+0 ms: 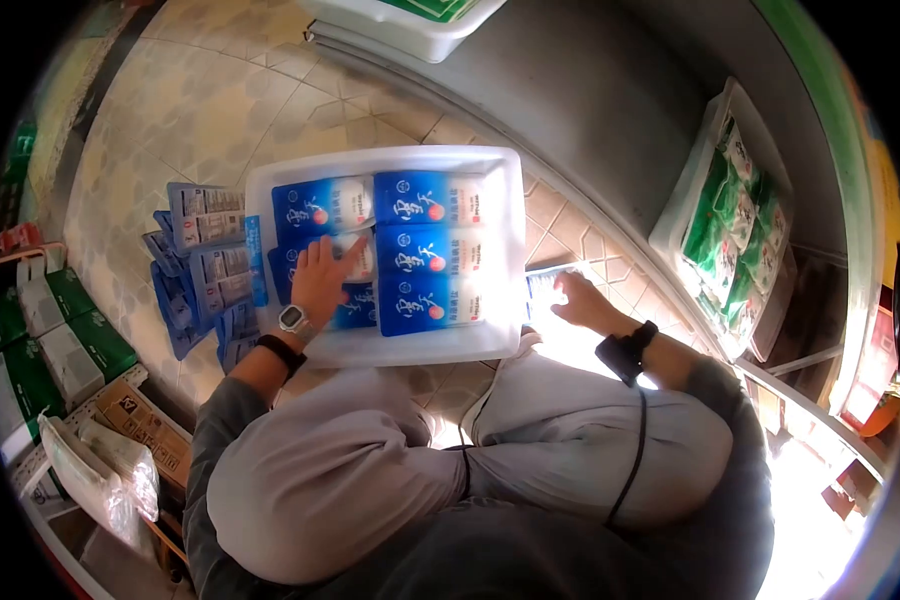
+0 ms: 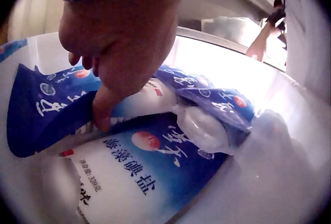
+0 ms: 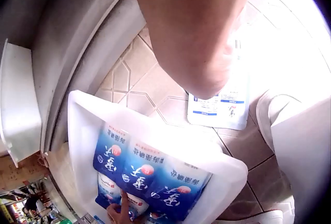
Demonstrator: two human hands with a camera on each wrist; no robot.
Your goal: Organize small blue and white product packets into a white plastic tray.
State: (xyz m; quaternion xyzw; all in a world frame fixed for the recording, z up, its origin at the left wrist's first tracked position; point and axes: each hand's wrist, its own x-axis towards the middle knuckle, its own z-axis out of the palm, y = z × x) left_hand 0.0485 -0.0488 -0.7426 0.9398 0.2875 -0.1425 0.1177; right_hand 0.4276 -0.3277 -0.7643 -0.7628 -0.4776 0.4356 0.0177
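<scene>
A white plastic tub (image 1: 400,350) stands on the floor before the person's knees, holding blue-and-white salt packets (image 1: 425,250) in two columns. Over the left column is the left hand (image 1: 320,278), its fingers stretched across the packets. In the left wrist view its thumb presses at the edge of a packet (image 2: 67,126), beside another salt packet (image 2: 145,157) lying lower. Right of the tub, the right hand (image 1: 582,303) curls its fingers at the edge of a pale packet (image 3: 220,113) with printed text; its fingertips are hidden in the right wrist view.
Several blue packets (image 1: 205,265) lie on the tiled floor left of the tub. A white bin of green packets (image 1: 725,225) stands on the grey shelf at the right. Green-and-white packs (image 1: 55,330) and a cardboard box (image 1: 140,425) are at the left.
</scene>
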